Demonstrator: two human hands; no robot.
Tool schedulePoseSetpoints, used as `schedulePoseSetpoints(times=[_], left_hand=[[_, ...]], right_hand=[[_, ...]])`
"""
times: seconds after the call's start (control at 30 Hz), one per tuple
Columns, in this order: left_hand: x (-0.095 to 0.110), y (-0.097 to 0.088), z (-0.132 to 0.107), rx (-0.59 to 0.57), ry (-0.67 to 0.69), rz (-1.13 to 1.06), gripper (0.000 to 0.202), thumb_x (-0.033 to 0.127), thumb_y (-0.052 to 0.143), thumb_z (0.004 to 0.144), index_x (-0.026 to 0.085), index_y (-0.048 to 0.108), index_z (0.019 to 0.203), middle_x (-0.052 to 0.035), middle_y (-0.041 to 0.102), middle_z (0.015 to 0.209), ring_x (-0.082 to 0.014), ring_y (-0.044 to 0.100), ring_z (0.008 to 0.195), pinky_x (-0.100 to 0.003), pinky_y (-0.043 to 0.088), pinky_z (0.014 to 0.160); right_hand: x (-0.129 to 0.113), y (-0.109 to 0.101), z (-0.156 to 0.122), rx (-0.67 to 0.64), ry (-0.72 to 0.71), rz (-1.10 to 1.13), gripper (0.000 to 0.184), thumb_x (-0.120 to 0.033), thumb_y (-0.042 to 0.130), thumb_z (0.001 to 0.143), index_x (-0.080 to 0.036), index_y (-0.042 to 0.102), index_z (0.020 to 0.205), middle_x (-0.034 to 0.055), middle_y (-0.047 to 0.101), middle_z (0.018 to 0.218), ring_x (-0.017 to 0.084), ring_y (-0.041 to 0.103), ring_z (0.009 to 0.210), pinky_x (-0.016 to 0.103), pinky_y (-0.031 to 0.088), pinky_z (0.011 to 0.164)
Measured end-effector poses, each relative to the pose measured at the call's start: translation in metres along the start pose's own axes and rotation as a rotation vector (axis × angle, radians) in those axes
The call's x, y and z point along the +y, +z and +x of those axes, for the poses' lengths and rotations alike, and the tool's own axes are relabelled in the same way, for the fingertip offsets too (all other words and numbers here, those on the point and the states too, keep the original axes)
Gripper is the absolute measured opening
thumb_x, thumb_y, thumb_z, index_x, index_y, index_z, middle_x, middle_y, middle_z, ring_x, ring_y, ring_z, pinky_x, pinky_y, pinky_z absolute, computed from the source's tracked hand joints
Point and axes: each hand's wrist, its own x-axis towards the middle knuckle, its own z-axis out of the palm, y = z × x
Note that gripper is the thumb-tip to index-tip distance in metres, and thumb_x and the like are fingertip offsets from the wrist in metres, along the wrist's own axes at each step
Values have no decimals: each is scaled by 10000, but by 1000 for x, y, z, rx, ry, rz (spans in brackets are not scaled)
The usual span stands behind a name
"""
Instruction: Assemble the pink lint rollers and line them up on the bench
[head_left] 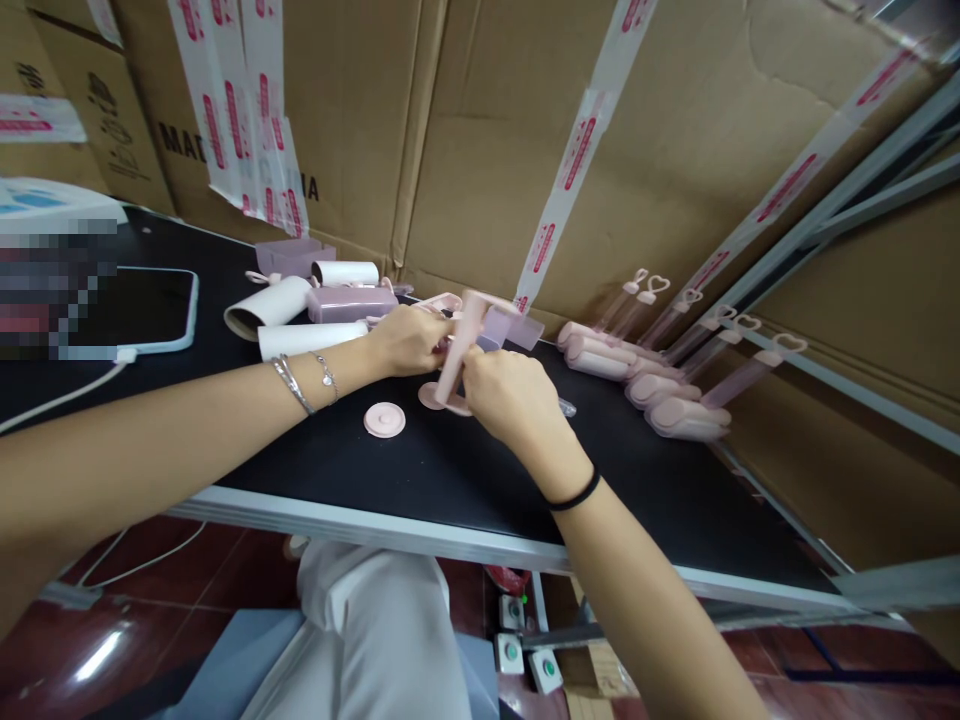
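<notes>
My right hand point(510, 390) is closed round a pale pink plastic frame point(459, 355), a straight bar with pieces sticking out at both ends, held tilted above the black table. Close beside it, my left hand point(412, 340) has its fingers curled in a pinch; what is in them is hidden. Under the frame lies a pink disc point(430, 396), partly covered. Nearer the table's front edge, a round pink cap point(384, 420) lies flat. Behind my hands are translucent purple plastic pieces point(517, 328). A small clear piece point(568, 408) shows beside my right wrist.
White rolls point(311, 341) and a purple cover point(352, 304) lie left of my hands. Several pink lint rollers with heart-shaped handle ends point(686, 418) line the right side. A phone point(150, 310) with a cable lies at left. Cardboard point(480, 180) walls the back; a metal rail point(390, 525) edges the front.
</notes>
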Motion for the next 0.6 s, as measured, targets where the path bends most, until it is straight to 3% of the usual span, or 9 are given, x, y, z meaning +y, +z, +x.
schedulePoseSetpoints(times=[0.1,0.27,0.43,0.6], left_hand=[[9,0,3,-90,-20,177,350,328,512,785,169,661,1058,-105,695,898,-254,653,852,-325,471,696],[15,0,10,-61,-181,249,451,248,447,836,208,513,1280,-90,655,1113,-244,627,985,-334,449,809],[7,-4,11,-82,-282,357,519,206,417,834,97,428,1342,-177,571,1242,-302,494,1190,-436,321,1003],[3,-3,8,-83,-296,356,579,191,416,808,80,384,1375,-193,506,1321,-320,394,1278,-478,242,1053]], right_hand=[[2,2,2,9,10,-8,325,-237,301,932,-117,597,994,178,687,868,261,680,807,328,493,684],[17,4,5,-7,123,18,324,-222,300,922,-142,602,1010,160,691,908,267,685,834,366,506,737],[36,9,4,-116,262,88,328,-158,379,851,-121,593,1097,183,675,1042,305,669,939,388,505,775],[66,6,1,-180,437,123,334,-122,406,815,-105,663,1029,207,670,1065,324,653,982,392,488,787]])
